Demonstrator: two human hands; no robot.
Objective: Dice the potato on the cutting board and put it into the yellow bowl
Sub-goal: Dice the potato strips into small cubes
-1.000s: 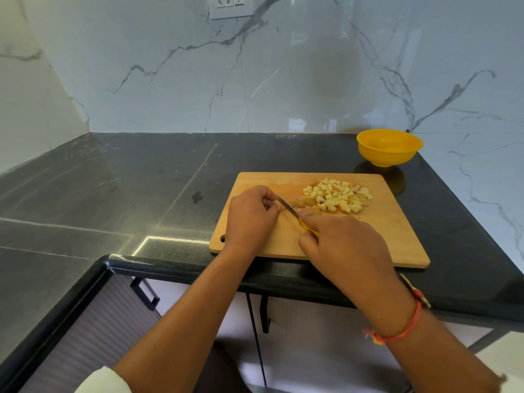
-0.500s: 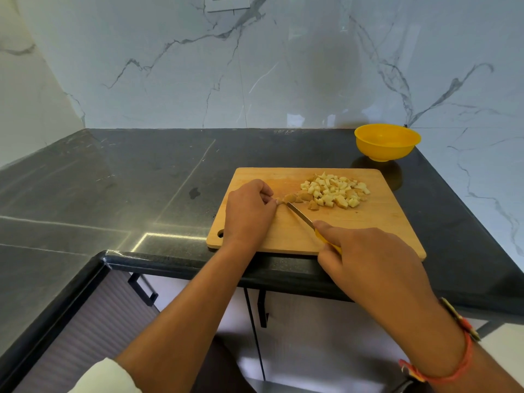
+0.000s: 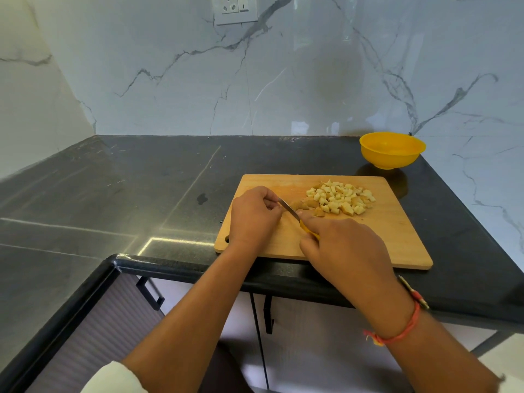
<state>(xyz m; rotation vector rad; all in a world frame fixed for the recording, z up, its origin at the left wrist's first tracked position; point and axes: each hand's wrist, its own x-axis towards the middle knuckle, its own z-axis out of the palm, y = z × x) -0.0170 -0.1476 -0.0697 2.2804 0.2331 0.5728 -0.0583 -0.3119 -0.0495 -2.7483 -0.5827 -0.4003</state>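
A wooden cutting board (image 3: 397, 236) lies on the black counter. On its far half sits a pile of pale diced potato (image 3: 341, 198), with a few uncut brownish pieces (image 3: 304, 205) at the pile's left edge. My right hand (image 3: 343, 248) grips a knife (image 3: 289, 207) by its yellow handle, index finger along the top; the blade points far-left toward my left hand (image 3: 253, 215). That hand rests curled on the board, fingertips at the blade tip; what they pinch is hidden. The yellow bowl (image 3: 392, 150) stands empty behind the board, at the far right.
The black stone counter (image 3: 141, 194) stretches left in an L shape, with a small dark spot (image 3: 202, 198) left of the board. Marble walls close the back and right. Cabinet fronts with black handles (image 3: 150, 293) hang below the counter edge.
My right hand drew the knife back toward me, then pushed it forward again so the blade sits beside the left fingertips. The left hand has stayed put on the board.
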